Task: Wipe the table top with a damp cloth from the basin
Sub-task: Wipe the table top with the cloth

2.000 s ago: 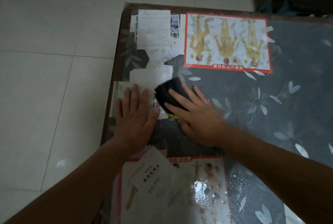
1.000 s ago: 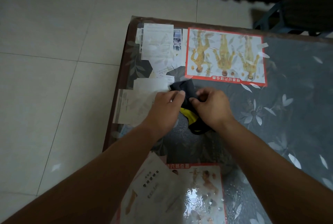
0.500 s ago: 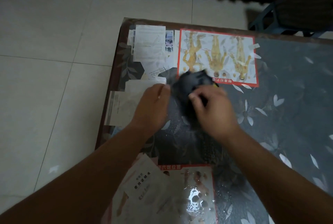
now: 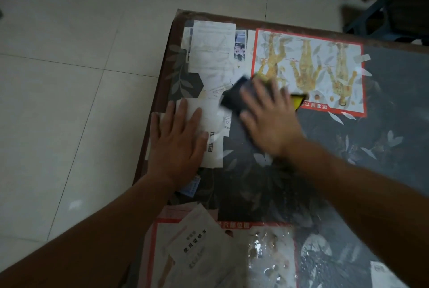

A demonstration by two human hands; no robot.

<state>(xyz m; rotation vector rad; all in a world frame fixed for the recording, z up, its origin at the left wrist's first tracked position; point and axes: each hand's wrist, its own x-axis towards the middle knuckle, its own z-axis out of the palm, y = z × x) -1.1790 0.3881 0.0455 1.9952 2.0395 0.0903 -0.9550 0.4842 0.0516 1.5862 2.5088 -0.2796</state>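
A dark cloth (image 4: pixel 233 96) with a yellow patch (image 4: pixel 297 99) lies flat on the table top (image 4: pixel 383 139), near its far left part. My right hand (image 4: pixel 267 116) presses on the cloth with fingers spread; the hand is blurred. Most of the cloth is hidden under it. My left hand (image 4: pixel 178 141) rests flat and open on the table beside the left edge, fingers apart, holding nothing. The table top has a clear glossy cover over a dark leaf-pattern sheet and papers. No basin is in view.
Under the cover lie a red-bordered chart with yellow figures (image 4: pixel 308 67), white papers (image 4: pixel 211 48) and a second red-bordered poster (image 4: pixel 222 257) with wet shine near me. Pale floor tiles (image 4: pixel 69 79) lie left of the table edge. Dark furniture (image 4: pixel 383 21) stands behind.
Both hands had been holding and refolding the cloth just above the table. Now the cloth is down flat under my right hand, and my left hand has gone back flat onto the table.
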